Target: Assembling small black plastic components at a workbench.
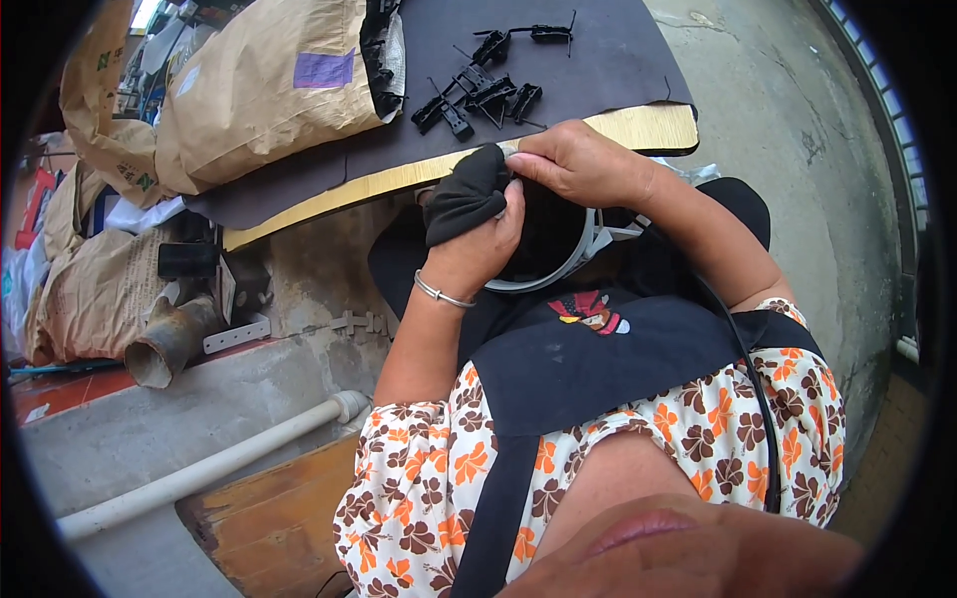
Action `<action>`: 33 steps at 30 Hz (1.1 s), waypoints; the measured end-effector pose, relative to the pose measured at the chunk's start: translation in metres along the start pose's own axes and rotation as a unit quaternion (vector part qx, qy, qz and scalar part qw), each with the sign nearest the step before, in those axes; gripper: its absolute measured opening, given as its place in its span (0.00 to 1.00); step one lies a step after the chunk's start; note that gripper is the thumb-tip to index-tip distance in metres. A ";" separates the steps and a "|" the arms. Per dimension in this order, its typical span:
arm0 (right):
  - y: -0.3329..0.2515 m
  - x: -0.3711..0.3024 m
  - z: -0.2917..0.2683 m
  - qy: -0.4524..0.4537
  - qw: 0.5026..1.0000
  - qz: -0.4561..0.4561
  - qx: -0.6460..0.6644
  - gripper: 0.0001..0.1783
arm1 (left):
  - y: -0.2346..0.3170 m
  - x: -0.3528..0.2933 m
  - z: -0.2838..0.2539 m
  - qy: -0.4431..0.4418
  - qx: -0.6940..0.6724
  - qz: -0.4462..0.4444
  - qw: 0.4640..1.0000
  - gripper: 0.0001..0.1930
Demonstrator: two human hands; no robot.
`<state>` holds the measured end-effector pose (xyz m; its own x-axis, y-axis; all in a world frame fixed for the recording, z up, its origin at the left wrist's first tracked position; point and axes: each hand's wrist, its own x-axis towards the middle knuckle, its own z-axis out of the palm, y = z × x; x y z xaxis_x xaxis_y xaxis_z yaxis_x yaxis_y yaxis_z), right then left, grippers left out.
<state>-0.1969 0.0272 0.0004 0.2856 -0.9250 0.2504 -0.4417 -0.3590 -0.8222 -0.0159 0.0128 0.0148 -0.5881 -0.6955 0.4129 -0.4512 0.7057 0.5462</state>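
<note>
Black cloth [465, 195] covers the fingers of my left hand [480, 239], leaving its thumb bare. That thumb bends in against the tips of my right hand [576, 165], whose thumb and forefinger are pinched together. Whatever small thing lies between the fingertips is hidden. Both hands meet just off the table's [618, 60] near edge, over my lap. Several black plastic clip-like pieces [490, 92] with thin stems lie in a loose cluster on the dark table cover, just beyond my hands.
A large brown paper sack [259, 90] lies on the table's left, black pieces showing at its open end. Under my hands is a round container with a grey rim [570, 267]. More sacks [100, 289], a rusty pipe [164, 349] and a white pipe [199, 478] are at left.
</note>
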 end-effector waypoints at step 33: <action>0.020 -0.003 -0.003 0.136 0.967 0.018 -0.214 0.07 | 0.031 0.011 -0.173 0.520 -0.088 0.444 0.724 0.28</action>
<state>-0.2090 0.0228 -0.0154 0.0546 -0.9152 0.3992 -0.7760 -0.2905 -0.5598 0.0799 0.0032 0.1622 0.2719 0.2316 0.9340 -0.0593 0.9728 -0.2240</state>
